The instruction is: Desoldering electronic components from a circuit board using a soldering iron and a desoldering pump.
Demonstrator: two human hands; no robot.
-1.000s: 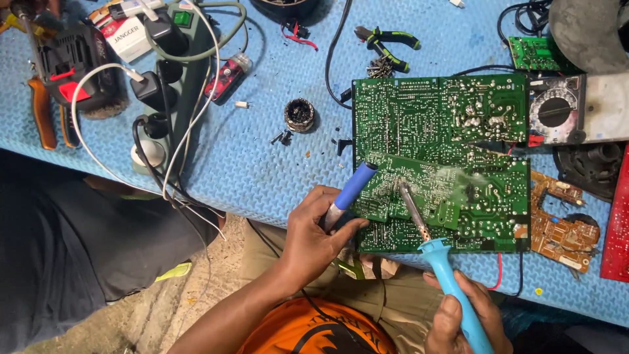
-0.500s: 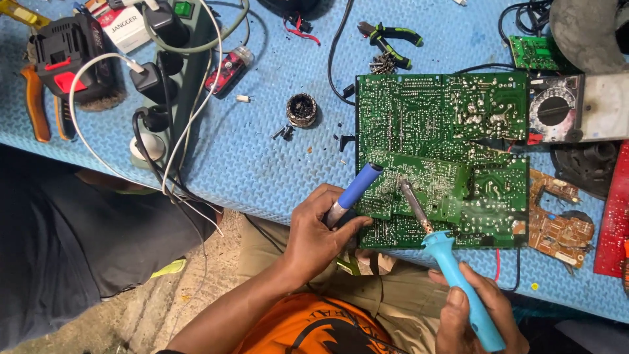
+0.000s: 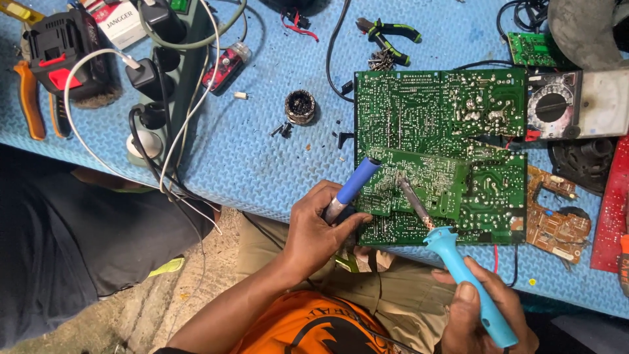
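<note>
A large green circuit board lies solder side up on the blue mat. A smaller green board rests tilted on its near part. My left hand grips a blue-tipped desoldering pump at the smaller board's left edge. My right hand holds a light blue soldering iron, its metal tip touching the smaller board near its upper left.
A power strip with black plugs, orange-handled pliers, a red-black battery pack, a round metal part, green-handled pliers, an analog multimeter and a brown board lie on the blue mat. A dark-clothed person is at the left.
The view shifted slightly. The iron tip stays on the smaller board and the smoke seen a second ago has cleared. Both hands keep their grips.
</note>
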